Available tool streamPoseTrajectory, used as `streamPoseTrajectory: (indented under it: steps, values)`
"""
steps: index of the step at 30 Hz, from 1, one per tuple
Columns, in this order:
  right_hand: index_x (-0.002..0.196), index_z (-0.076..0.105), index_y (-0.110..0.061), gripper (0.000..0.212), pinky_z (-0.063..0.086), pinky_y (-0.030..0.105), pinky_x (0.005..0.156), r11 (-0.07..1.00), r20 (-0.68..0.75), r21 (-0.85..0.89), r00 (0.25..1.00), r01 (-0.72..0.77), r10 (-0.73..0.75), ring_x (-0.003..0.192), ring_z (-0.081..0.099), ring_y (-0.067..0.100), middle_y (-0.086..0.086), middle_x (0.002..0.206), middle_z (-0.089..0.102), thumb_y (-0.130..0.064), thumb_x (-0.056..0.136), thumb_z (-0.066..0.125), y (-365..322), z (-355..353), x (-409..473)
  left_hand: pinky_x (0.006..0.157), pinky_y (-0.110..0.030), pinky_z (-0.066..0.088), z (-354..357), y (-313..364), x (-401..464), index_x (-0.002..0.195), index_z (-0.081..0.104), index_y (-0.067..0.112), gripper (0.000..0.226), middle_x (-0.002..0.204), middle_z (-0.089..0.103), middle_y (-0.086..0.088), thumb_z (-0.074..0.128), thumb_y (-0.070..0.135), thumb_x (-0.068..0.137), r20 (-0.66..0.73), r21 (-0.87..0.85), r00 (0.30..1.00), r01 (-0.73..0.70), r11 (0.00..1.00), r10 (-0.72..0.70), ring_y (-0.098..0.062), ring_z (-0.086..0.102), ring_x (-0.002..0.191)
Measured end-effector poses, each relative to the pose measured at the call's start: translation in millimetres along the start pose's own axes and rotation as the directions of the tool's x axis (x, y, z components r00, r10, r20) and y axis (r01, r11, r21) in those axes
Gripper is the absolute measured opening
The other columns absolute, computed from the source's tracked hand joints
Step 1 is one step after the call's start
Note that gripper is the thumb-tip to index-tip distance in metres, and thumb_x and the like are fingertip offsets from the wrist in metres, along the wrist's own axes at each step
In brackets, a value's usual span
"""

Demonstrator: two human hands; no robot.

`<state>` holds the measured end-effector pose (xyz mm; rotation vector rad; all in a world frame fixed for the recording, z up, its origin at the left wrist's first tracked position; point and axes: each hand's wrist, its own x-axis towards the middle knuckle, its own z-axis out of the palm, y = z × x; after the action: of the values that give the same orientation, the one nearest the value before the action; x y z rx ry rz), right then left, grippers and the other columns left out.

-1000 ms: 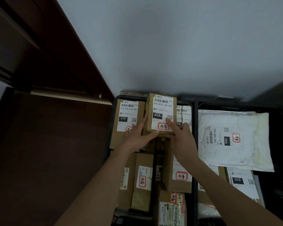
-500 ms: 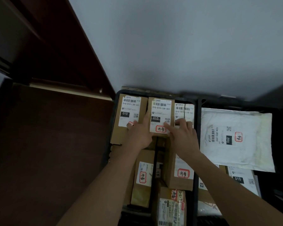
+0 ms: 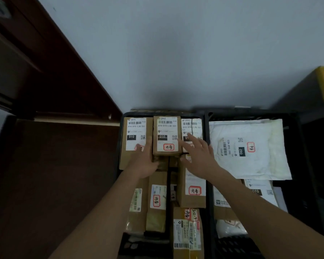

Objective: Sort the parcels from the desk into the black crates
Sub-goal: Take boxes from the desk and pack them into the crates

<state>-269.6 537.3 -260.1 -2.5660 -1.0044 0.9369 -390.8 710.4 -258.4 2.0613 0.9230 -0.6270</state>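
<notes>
Your left hand lies with fingers straight and relaxed, grasping nothing, fingertips against the left edge of the middle cardboard parcel. Your right hand is likewise released, fingers extended toward 11 o'clock over the right cardboard parcel.

The middle cardboard parcel lies label up at the far end of the left black crate; its long axis runs 12 to 6 o'clock, barcode end at 12. It is the centre of three parcels side by side, each marked 010, edges touching, filling the crate's far wall.

Two black crates stand side by side. The right black crate carries a white padded mailer marked 090 at 3 o'clock.
</notes>
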Motion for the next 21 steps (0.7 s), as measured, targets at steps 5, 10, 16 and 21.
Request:
streamPoseTrajectory:
  steps: [5, 10, 16, 21]
  values:
    - [0.152, -0.002, -0.049, 0.078, 0.003, 0.063, 0.118, 0.998, -0.015, -0.065, 1.000, -0.016, 0.015, 0.151, -0.009, 0.032, -0.006, 0.164, -0.015, -0.045, 0.097, 0.053, 0.9, -6.6, -55.4, 0.116, -0.062, 0.018, 4.4, 4.7, -48.6, 0.148, -0.013, 0.052, 0.111, 0.164, 0.008, -0.004, 0.072, 0.037, 0.078, -0.079, 0.126, 0.996, -0.032, 0.992, 0.042, -0.037, 0.000, 0.150]
    - [0.154, -0.005, -0.046, 0.077, -0.001, 0.061, 0.119, 0.995, -0.071, -0.064, 0.995, -0.074, 0.069, 0.151, -0.011, 0.031, -0.004, 0.164, -0.018, -0.043, 0.099, 0.050, -10.1, -34.1, -102.0, 0.117, -0.057, 0.007, -9.5, 41.6, -96.9, 0.149, -0.016, 0.050, 0.105, 0.163, -0.019, -0.004, 0.067, 0.030, 0.088, -0.085, 0.185, 0.996, -0.023, 0.982, 0.039, -0.036, -0.016, 0.149]
    - [0.153, -0.007, -0.047, 0.077, -0.007, 0.060, 0.117, 0.989, -0.240, -0.047, 0.962, -0.143, 0.128, 0.151, -0.014, 0.031, -0.002, 0.164, -0.017, -0.043, 0.099, 0.048, -17.2, -68.2, -174.1, 0.120, -0.056, 0.002, -10.9, 91.7, -150.2, 0.150, -0.019, 0.045, 0.096, 0.160, -0.028, -0.001, 0.059, 0.031, 0.095, -0.110, 0.367, 0.966, -0.178, 0.913, 0.233, -0.031, -0.016, 0.150]
    - [0.153, -0.008, -0.047, 0.076, -0.006, 0.062, 0.116, 0.971, -0.332, -0.047, 0.920, -0.236, 0.207, 0.150, -0.014, 0.032, 0.000, 0.164, -0.017, -0.043, 0.100, 0.047, -18.2, -80.1, -245.2, 0.120, -0.056, 0.001, 3.9, 129.6, -204.2, 0.147, -0.027, 0.044, 0.094, 0.159, -0.031, -0.004, 0.053, 0.041, 0.097, -0.057, 0.509, 0.906, -0.334, 0.793, 0.419, -0.033, -0.018, 0.149]
